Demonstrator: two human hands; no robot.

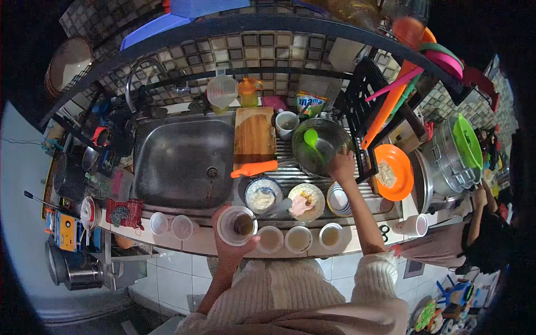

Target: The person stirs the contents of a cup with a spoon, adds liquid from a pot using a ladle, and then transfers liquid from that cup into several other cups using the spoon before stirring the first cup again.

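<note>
Left hand around a plastic cup, right hand at the metal pot

From my distance I could read one word only, "mama", in the lettering of the colourful packet (310, 104) behind the pot; the smaller print I could not make out. My left hand (226, 252) was closed around a clear plastic cup (237, 225), round and smooth, with something dark inside. This cup was above the front edge of the counter (215, 242), to the left of three filled cups (298, 239) standing in a row. Its mouth faced up to my camera, so its long axis ran roughly along my view

My right hand (341, 164) was at the right side of the metal pot (301, 159), which was round, deep and shiny, and sat on the ribbed metal drainboard (283, 162). I cannot tell if these fingers were open or gripped something. The pot opened upward, and a green plastic ladle (311, 137) lay in it, with its bowl toward the back and its handle toward me, a little to the right. To the left was a wooden board (254, 134) with visible grain, its long axis going from front to back, and a smooth orange object (254, 168) lay crosswise at its front end
</note>
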